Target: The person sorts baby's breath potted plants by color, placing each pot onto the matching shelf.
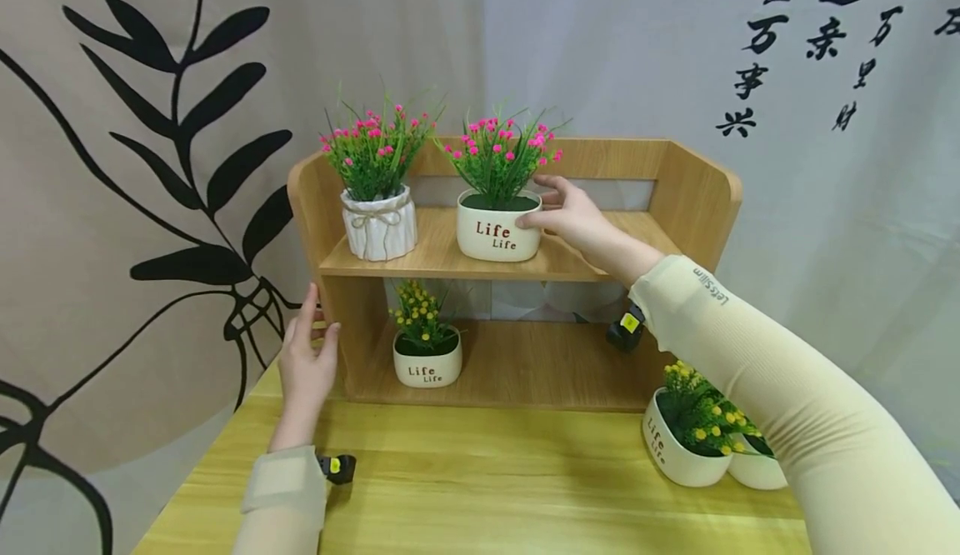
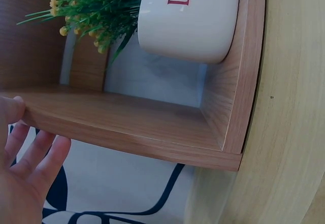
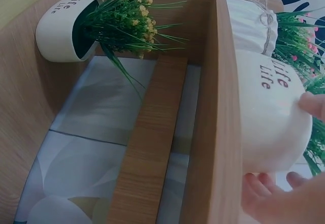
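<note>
My right hand (image 1: 576, 220) holds the right end of a white oval pot (image 1: 480, 237) with "Life Life" lettering and pink flowers, on the upper shelf (image 1: 437, 242). Its thumb lies on the pot's front, and the other fingers are at its side and partly behind it. My left hand (image 1: 307, 367) rests against the left side panel (image 2: 127, 127) of the wooden shelf unit, fingers fairly straight along the outside and thumb near the front edge. To the left of the held pot stands a white ribbed pot (image 1: 380, 226) with a twine bow and pink flowers.
On the lower shelf, toward the left, is a yellow-flowered Life pot (image 1: 427, 365). Another yellow-flowered pot (image 1: 686, 447) leans tilted on the wooden table (image 1: 480, 472) at the right, a further white pot (image 1: 756, 467) beside it. A printed curtain (image 1: 390, 30) hangs behind.
</note>
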`<state>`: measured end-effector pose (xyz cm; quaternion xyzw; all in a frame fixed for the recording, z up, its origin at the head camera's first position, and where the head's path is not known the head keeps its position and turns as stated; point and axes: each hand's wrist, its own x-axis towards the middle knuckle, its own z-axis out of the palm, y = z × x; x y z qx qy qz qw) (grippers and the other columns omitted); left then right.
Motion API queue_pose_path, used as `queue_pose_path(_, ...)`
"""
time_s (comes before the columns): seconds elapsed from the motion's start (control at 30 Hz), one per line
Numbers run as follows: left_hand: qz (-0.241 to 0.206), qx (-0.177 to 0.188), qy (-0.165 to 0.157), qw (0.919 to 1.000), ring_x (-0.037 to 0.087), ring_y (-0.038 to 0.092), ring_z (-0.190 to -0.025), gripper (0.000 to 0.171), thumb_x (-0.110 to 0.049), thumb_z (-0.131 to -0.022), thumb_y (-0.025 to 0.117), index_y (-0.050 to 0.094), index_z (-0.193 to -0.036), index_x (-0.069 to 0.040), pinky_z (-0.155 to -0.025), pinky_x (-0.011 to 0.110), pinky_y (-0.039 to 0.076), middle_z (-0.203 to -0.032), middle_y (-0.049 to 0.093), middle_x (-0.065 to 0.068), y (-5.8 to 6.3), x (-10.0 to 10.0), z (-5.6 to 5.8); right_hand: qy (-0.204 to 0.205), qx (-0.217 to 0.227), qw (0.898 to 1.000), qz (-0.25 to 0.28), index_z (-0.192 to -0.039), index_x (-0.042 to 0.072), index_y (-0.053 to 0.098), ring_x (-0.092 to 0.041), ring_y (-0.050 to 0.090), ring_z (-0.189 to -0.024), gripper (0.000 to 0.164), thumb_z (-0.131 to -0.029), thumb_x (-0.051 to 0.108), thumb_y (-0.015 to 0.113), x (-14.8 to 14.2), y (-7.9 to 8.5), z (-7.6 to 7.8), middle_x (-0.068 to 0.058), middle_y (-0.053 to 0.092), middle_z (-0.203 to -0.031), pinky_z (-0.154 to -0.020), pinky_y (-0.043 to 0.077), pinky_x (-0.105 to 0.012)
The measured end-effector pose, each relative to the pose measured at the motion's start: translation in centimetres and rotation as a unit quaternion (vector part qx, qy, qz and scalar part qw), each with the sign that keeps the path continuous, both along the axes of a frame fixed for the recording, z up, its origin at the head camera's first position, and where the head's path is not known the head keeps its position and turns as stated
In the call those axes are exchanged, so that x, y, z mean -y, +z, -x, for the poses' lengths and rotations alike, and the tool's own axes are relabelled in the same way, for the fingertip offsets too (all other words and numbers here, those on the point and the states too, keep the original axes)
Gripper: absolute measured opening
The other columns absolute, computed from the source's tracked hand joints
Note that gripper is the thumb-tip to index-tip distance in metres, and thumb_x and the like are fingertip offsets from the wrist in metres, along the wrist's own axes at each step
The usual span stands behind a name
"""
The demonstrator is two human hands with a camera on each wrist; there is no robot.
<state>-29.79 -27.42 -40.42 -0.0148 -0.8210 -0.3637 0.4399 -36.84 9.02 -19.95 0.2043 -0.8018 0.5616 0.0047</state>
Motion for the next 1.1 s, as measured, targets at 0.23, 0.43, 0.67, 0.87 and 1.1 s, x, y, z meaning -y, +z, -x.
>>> queue_pose_path(0.23,-0.008,0.001,-0.014,0.9999,0.039,0.062,-0.089,0.072,-0.001,-0.093,0.062,0.031,-0.153,-0.029,-0.069,0.049,0.053,-0.114,0.054,0.026,-0.4,-0.4,0.1,-0.030,-0.023,0.999,0.002,-0.150,0.011,0.032,-0.030,0.043,-0.131,0.074,-0.086,0.017,0.069,-1.6,-0.4,-1.2,-0.017,0.042,-0.145,-0.102,0.042,-0.046)
queue_pose_path(0.43,-0.005,-0.001,-0.009,1.0000,0.037,0.062,-0.090,0.072,-0.002,-0.093,0.062,0.032,-0.152,-0.030,-0.069,0.043,0.052,-0.114,0.055,0.023,-0.2,-0.4,0.2,0.004,-0.028,1.000,0.000,-0.149,0.009,0.033,-0.030,0.046,-0.127,0.065,-0.092,0.019,0.063,-4.7,-1.1,-4.2,-0.017,0.043,-0.143,-0.103,0.040,-0.048)
queue_pose_path(0.67,0.001,-0.008,-0.003,1.0000,0.037,0.062,-0.090,0.071,-0.002,-0.093,0.062,0.033,-0.152,-0.029,-0.068,0.015,0.040,-0.114,0.056,0.024,0.5,0.0,0.5,0.039,-0.027,0.997,-0.054,-0.141,0.003,0.045,-0.022,0.055,-0.120,0.051,-0.095,0.019,0.061,-8.2,-2.1,-8.7,-0.015,0.050,-0.139,-0.096,0.045,-0.027)
queue_pose_path(0.87,-0.006,-0.012,-0.004,0.9999,0.038,0.063,-0.091,0.070,-0.003,-0.093,0.062,0.034,-0.151,-0.030,-0.068,0.007,0.035,-0.114,0.056,0.024,0.7,0.3,0.5,0.101,-0.020,0.992,-0.077,-0.132,0.005,0.054,-0.023,0.058,-0.116,0.039,-0.094,0.014,0.063,-9.6,-4.3,-12.5,-0.011,0.058,-0.129,-0.091,0.049,-0.027)
queue_pose_path(1.1,-0.016,0.004,-0.007,0.9998,0.039,0.063,-0.092,0.069,-0.003,-0.094,0.061,0.034,-0.152,-0.029,-0.069,0.006,0.034,-0.115,0.056,0.025,0.2,0.0,0.4,0.179,-0.043,0.978,-0.101,-0.133,0.008,0.052,-0.019,0.058,-0.115,0.042,-0.092,0.007,0.065,-11.4,-9.2,-15.6,-0.013,0.055,-0.133,-0.088,0.052,-0.034)
